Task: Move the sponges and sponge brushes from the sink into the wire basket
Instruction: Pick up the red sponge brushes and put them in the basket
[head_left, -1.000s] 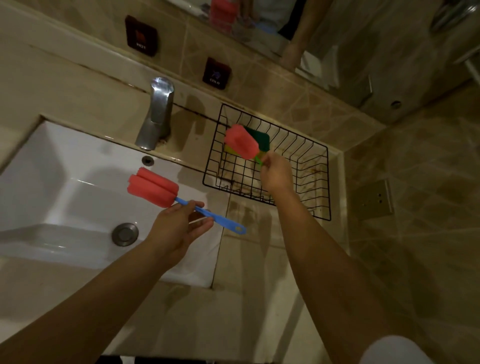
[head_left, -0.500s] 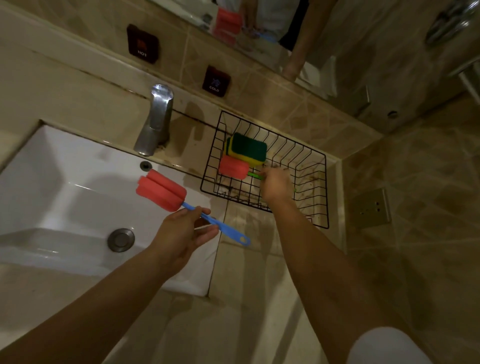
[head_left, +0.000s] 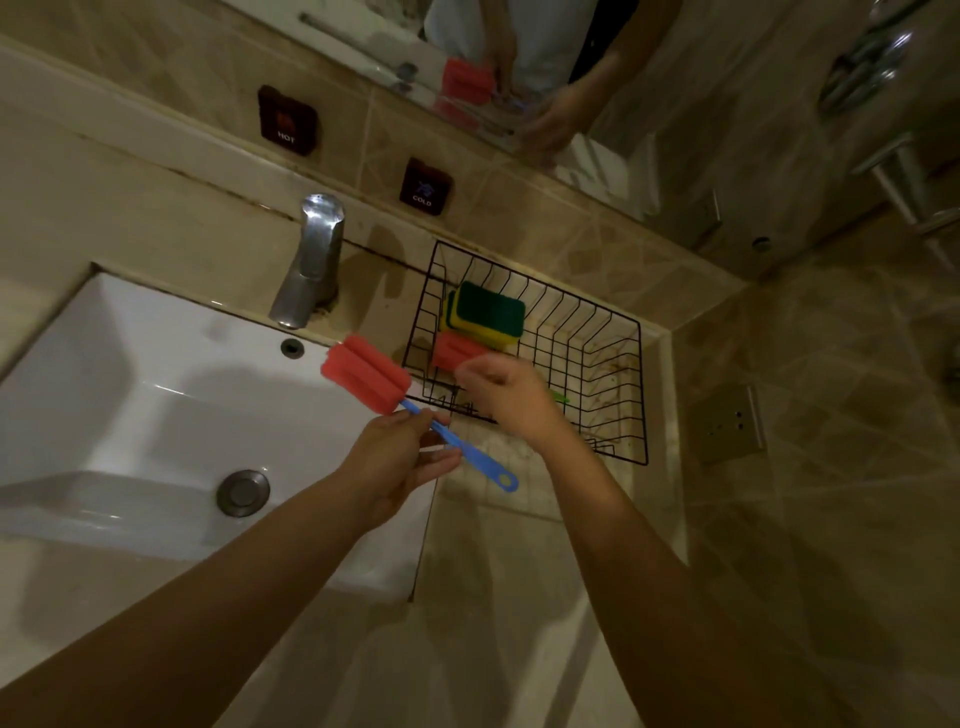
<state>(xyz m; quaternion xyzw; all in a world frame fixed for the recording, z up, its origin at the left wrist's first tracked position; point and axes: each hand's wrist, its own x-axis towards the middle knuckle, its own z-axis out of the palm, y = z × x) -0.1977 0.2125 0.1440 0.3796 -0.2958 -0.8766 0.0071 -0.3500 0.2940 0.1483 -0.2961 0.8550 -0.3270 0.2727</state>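
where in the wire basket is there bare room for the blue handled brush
The black wire basket is bare across its right half, bordered by the right rim. The left end is crowded: stacked green and yellow sponges, with the red sponge brush with a green handle in front. The right hand hovers there; the left hand holds the blue-handled red sponge brush.

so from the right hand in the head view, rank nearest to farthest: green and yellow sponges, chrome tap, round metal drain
1. Green and yellow sponges: in the black wire basket, just beyond the right hand.
2. Chrome tap: back-left, behind the sink.
3. Round metal drain: far left, in the basin.
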